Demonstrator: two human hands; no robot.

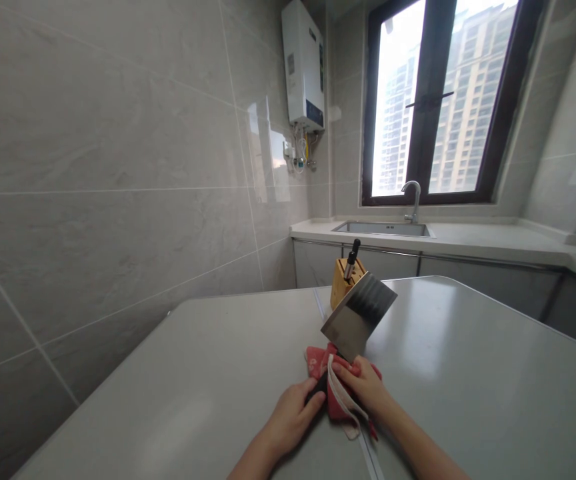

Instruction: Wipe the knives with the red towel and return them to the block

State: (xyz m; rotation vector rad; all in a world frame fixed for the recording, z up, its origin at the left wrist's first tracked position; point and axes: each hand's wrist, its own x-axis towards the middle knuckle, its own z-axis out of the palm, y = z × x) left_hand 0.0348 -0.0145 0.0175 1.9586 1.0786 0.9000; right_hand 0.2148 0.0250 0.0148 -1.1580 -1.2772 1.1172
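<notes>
My left hand (pixel 292 415) grips the dark handle of a cleaver (pixel 359 316), whose broad steel blade tilts up and away over the table. My right hand (pixel 364 383) presses a red cloth (pixel 321 362) with a white strap against the base of the blade. Just beyond the blade stands a wooden knife block (pixel 342 278) with one black-handled knife in it.
The grey table (pixel 468 387) runs to a tiled wall on the left. Behind it are a counter with a steel sink (pixel 385 229) and tap (pixel 413 198) under a window. A white water heater (pixel 304 63) hangs on the wall.
</notes>
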